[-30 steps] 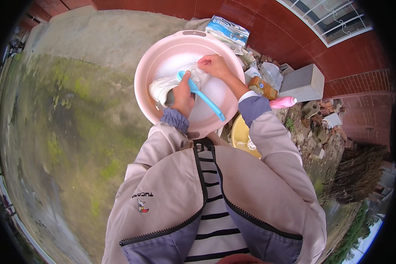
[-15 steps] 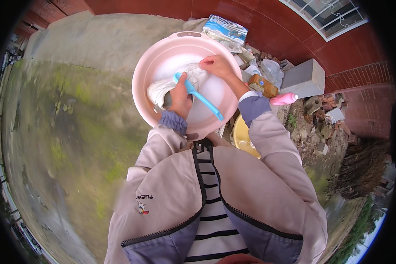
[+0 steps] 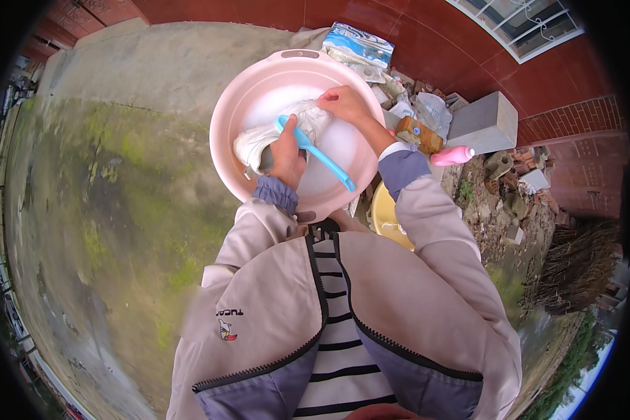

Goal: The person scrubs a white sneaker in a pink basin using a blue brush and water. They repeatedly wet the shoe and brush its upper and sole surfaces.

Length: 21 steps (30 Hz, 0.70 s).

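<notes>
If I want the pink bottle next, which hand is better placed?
Probably the right hand: though its fingertips are at the white item, the pink bottle lies on that side, near your right sleeve. Your left hand is farther off and holds the blue tool.

The left grip (image 3: 285, 159) hides part of the white fabric (image 3: 253, 144), the right sleeve (image 3: 430, 206) part of the yellow basin (image 3: 383, 208).

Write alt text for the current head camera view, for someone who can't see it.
Over a pink basin with white suds, a person's left hand holds a blue long-handled tool against a white item, possibly a shoe, while the right hand pinches at its far end. A yellow basin and pink bottle sit to the right.
</notes>
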Motion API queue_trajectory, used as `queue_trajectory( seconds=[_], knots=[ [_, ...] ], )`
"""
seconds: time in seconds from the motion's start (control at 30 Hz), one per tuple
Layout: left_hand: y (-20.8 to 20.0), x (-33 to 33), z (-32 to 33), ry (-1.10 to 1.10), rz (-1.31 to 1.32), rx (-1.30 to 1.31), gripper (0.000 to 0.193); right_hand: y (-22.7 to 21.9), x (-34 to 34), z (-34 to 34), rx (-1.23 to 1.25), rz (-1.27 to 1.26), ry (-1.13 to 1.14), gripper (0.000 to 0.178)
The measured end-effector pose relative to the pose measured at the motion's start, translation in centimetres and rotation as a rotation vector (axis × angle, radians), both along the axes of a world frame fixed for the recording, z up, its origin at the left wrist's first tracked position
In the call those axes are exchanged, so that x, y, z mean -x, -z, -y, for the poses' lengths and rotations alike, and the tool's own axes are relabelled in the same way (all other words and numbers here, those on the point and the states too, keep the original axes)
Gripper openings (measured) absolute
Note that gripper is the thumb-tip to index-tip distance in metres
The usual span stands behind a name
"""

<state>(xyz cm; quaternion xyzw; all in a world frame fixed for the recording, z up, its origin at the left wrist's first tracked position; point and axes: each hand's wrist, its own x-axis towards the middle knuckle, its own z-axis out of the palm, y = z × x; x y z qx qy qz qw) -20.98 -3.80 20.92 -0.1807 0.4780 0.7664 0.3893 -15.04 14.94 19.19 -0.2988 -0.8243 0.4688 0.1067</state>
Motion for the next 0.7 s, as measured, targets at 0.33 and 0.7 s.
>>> queue_trajectory(
  seconds=[0.33,0.7],
  knots=[
    [-0.6,-0.2,-0.1,-0.012,-0.004,0.015,0.031,0.4,0.2,-0.2,0.039,-0.035,0.002,0.017],
    [-0.6,-0.1,0.2,0.016,0.028,0.004,0.031,0.7,0.2,-0.4,0.09,-0.044,-0.022,0.017]
  ],
)
